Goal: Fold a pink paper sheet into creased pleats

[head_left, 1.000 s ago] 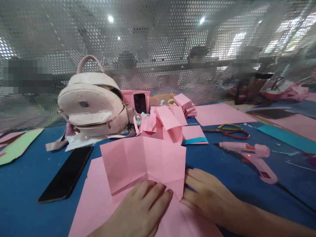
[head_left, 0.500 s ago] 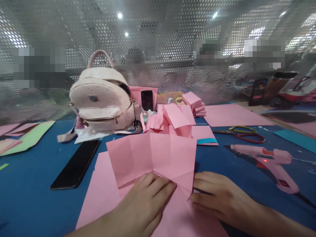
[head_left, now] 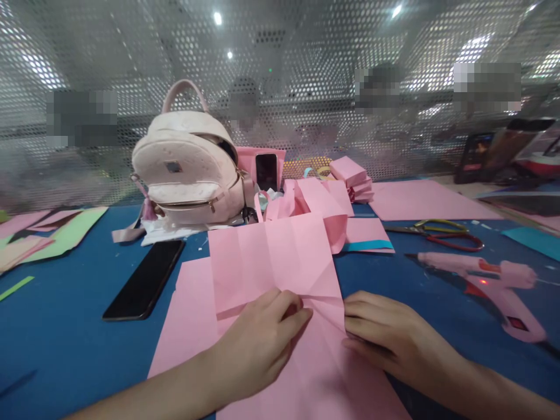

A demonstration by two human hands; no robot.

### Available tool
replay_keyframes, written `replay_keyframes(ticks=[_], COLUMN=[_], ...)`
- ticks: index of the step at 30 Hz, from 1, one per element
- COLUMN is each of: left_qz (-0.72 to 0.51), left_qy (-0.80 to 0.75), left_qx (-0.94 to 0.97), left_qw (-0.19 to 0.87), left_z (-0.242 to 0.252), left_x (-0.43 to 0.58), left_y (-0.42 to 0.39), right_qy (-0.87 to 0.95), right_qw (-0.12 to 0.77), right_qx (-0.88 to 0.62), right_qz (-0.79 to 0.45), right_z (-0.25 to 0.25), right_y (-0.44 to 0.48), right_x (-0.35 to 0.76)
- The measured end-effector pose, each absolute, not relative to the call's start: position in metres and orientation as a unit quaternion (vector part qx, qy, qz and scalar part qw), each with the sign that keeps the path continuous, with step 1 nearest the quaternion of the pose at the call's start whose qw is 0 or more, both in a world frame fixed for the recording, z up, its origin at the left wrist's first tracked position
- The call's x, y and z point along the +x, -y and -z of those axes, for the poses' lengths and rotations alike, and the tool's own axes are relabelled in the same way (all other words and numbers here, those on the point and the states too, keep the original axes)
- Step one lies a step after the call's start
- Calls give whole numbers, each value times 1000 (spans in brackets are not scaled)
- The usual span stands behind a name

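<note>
A creased pink paper (head_left: 271, 256) stands partly upright in front of me, its lower part folded toward me over a larger pink sheet (head_left: 186, 315) on the blue table. My left hand (head_left: 266, 335) rests on the fold near the middle, thumb and index fingertips pinching a bit of the paper. At the paper's right edge is my right hand (head_left: 389, 332), its fingers together and curled round that edge, the thumb below them. The far sides of those fingertips are hidden.
A black phone (head_left: 146, 280) lies at the left, below a white backpack (head_left: 188, 169). Pink strips and blocks (head_left: 350, 178) are piled behind the paper. Scissors (head_left: 437, 230) and a pink glue gun (head_left: 503, 291) lie at the right. Perforated metal (head_left: 306, 99) stands behind.
The upright paper has flattened and leans back more, its right edge now straighter. My left fingertips have drawn together into a pinch. The whole view has shifted slightly, so still objects sit farther right.
</note>
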State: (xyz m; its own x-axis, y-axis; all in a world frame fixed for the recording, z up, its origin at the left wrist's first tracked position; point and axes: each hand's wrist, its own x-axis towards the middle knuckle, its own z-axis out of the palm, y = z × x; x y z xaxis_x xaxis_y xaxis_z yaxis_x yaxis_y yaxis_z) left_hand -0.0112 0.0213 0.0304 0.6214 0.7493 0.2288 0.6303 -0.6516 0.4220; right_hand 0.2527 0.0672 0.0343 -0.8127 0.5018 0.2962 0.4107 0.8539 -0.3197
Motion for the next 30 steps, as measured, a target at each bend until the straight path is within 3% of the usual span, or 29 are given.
replay_keyframes(ticks=[8,16,30], left_qz=[-136,-151,-125], left_qy=[-378,-356,-317], left_qx=[914,921,940], left_qw=[56,38,32], left_z=[-32,-36,-36], left_x=[-9,-10,-15], left_y=[-19,-18,-20], right_qy=[924,903,903], right_qw=[224,278,241], right_qx=[-267,-279,-303], right_qz=[-155,-168,-188], right_z=[-38,-35,-34], right_y=[-70,-71,-73], right_x=[254,256,253])
